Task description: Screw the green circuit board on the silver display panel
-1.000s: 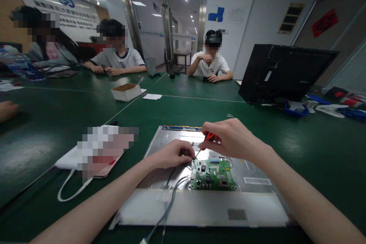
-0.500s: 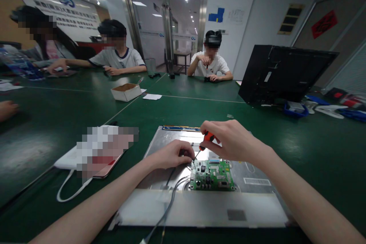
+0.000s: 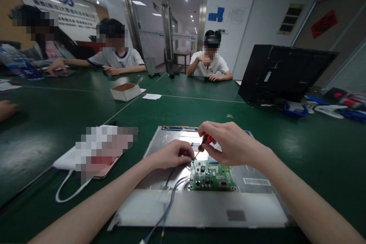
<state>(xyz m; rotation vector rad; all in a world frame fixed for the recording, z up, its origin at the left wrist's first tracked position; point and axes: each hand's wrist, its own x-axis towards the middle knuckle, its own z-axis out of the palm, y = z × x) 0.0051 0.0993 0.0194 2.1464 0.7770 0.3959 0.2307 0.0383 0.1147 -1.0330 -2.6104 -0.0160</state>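
A green circuit board (image 3: 212,175) sits on the back of a silver display panel (image 3: 257,207) in front of me. My right hand (image 3: 228,141) grips the red-and-black handle of a screwdriver (image 3: 205,142). The screwdriver slants down to the left, its tip at the board's upper left corner. My left hand (image 3: 177,153) is closed beside that tip, thumb and fingers pinched near the shaft; whether they hold the shaft or a small screw is hidden. Cables (image 3: 172,198) run from the board's left side over the panel's near edge.
A pinkish phone (image 3: 110,166) and a white device with a white cable lie at left. An open white box (image 3: 126,92) and a paper sheet (image 3: 151,97) stand farther back. A black monitor casing (image 3: 286,74) is at right. Several people sit around the green table (image 3: 194,110).
The screwdriver handle has turned slightly in my right hand, and the fingers have shifted a little. My left hand stays at the board's corner.
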